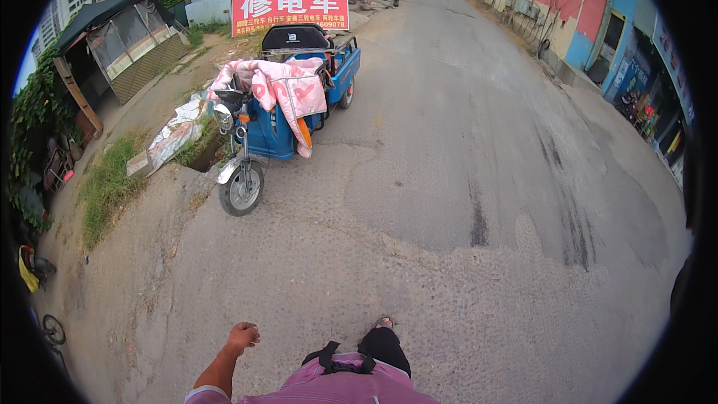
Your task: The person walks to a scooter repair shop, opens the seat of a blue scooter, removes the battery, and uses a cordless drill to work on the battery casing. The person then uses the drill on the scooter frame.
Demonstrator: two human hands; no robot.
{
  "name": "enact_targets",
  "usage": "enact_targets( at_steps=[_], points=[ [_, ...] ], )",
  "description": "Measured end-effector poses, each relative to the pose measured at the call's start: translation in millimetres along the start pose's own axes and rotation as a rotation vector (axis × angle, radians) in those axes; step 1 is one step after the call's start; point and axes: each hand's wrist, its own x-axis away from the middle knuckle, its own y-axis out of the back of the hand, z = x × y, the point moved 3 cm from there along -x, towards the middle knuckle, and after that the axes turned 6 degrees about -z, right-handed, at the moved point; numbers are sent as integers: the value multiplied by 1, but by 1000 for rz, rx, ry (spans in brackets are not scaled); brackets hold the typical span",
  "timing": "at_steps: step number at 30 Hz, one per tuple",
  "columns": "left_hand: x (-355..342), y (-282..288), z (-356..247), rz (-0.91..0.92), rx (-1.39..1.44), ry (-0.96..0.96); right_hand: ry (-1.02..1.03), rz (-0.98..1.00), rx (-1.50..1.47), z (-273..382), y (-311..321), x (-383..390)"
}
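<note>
My left hand [243, 336] hangs over the road at the lower left, its fingers curled in, with nothing showing in them. My right hand is out of view. Ahead and to the left stands a blue three-wheeled cargo trike [271, 131], its front wheel [241, 188] toward me. A pink patterned quilted cover [298, 91] drapes over its handlebars and front. The trike is well beyond the reach of my left hand. Below me show my pink top [351, 385], a dark trouser leg [384, 348] and one sandalled foot [384, 322].
Behind the trike stands a red sign [290, 11]. A hole [206, 155] and a pale sheet [178, 129] lie left of it by grass [112, 187]. A dark-roofed shed [127, 37] stands farther left. Shopfronts [647, 82] line the right side of the cracked road [449, 150].
</note>
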Motion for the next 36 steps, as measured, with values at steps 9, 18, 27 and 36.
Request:
enact_targets(
  at_steps=[9,18,27,36],
  points=[
    [-139,-143,-64,105,41,455,83,-63,-120,327,90,-88],
    [-263,-273,-170,434,-31,473,795,-271,-446,884,238,14],
    [-487,-436,-472,247,-429,215,410,-123,-445,918,242,-223],
    [-609,-547,-785,122,-266,-158,-77,-14,-198,940,161,-216]
  ],
)
